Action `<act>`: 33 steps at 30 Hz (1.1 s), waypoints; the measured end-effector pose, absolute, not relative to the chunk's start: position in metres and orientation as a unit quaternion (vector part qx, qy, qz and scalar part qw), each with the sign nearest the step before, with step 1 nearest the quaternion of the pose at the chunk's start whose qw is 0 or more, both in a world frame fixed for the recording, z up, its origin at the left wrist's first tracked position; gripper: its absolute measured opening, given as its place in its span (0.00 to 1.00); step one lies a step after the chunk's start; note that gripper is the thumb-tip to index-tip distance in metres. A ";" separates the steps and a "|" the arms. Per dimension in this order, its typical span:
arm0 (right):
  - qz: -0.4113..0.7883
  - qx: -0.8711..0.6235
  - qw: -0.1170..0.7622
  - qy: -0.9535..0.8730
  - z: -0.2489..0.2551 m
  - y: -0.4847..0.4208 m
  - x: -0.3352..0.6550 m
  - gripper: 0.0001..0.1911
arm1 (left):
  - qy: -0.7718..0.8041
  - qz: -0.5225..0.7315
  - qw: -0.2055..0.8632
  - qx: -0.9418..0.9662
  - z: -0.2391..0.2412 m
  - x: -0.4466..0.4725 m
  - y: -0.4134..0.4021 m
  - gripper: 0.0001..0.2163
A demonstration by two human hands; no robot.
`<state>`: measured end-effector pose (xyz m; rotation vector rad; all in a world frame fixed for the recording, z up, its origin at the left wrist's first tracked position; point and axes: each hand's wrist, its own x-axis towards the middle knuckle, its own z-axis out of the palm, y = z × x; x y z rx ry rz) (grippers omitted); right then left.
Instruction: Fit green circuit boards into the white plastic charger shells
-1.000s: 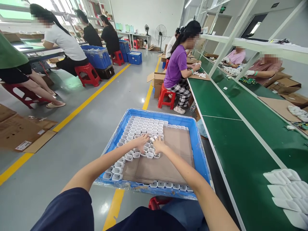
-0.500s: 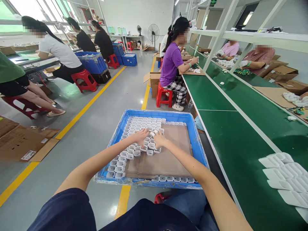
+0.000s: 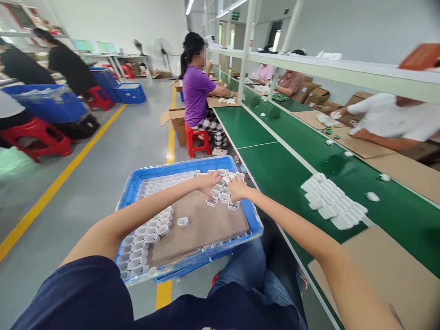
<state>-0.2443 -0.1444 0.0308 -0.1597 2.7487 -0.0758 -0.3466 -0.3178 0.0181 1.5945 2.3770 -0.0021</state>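
Observation:
A blue crate (image 3: 161, 168) on my lap holds rows of small white plastic shells (image 3: 154, 183) around a brown cardboard sheet (image 3: 202, 227). Both my hands reach to the crate's far right part. My left hand (image 3: 208, 182) and my right hand (image 3: 237, 189) have curled fingers and press a cluster of white shells (image 3: 222, 196) between them, just above the cardboard. One single shell (image 3: 183, 222) lies alone on the cardboard, nearer to me.
A green conveyor table (image 3: 285, 174) runs along my right, with a pile of white parts (image 3: 330, 201) and a cardboard sheet (image 3: 388, 270). A person in purple (image 3: 195, 91) sits ahead on a red stool (image 3: 196, 137). Another person's white sleeve (image 3: 388, 119) rests across the belt.
The view has swung right. My hands have moved the cluster of shells from the crate's middle toward its far right side, and one shell stays behind on the cardboard.

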 end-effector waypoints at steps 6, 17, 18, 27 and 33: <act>-0.043 0.132 0.190 0.972 0.042 -0.038 -0.148 0.26 | 0.699 -0.010 0.137 0.702 0.032 -0.308 -0.160 0.44; -0.136 0.355 0.182 0.907 0.021 0.034 -0.037 0.41 | 0.524 -0.069 0.175 0.830 0.020 -0.230 -0.001 0.48; -0.142 0.359 0.179 0.905 0.019 0.035 -0.036 0.42 | 0.519 -0.072 0.181 0.832 0.020 -0.230 0.003 0.49; -0.167 0.318 0.092 0.929 0.034 0.057 0.000 0.18 | 0.556 -0.071 0.200 0.804 0.029 -0.252 -0.011 0.55; -0.115 0.440 -0.036 0.890 0.054 0.227 0.048 0.19 | 0.583 -0.027 0.191 0.789 0.021 -0.257 -0.027 0.55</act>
